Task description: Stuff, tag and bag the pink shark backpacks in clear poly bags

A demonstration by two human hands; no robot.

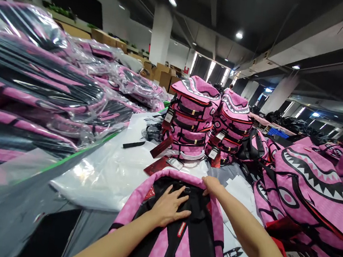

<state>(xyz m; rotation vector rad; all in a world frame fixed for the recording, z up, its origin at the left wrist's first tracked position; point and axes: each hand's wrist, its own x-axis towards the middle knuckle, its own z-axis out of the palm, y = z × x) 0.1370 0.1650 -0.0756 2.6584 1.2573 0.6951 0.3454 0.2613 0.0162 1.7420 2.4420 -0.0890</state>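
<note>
Backpack (177,237) work is what occupies both hands: a pink checkered bag with black straps lies back-side up on the table, right in front of the person. The left hand (168,206) rests flat and open on the black back panel, fingers spread, pressing it down. The right hand (211,185) curls over the bag's top edge near the carry handle; its fingers look bent around the rim, though how firmly they grip I cannot tell from here. My reading is that the bag is being flattened and squared up, and whatever move comes after would want the straps lying straight and the top edge held even.

Clear plastic sheeting (106,174) lies spread on the table just to the left of the bag, touching its upper left corner. Beyond the bag's top lie dark red hang tags (157,165), and a small black strip (133,144) sits on the plastic farther off. Two stacks of pink shark-mouth backpacks (193,118) stand upright behind those tags. To the right, a heap of loose shark-mouth bags (311,187) crowds close to the right forearm, leaving little elbow room. On the left, bagged backpacks in shiny plastic (39,87) are piled high. Cardboard boxes (162,75) sit far back by a pillar.
</note>
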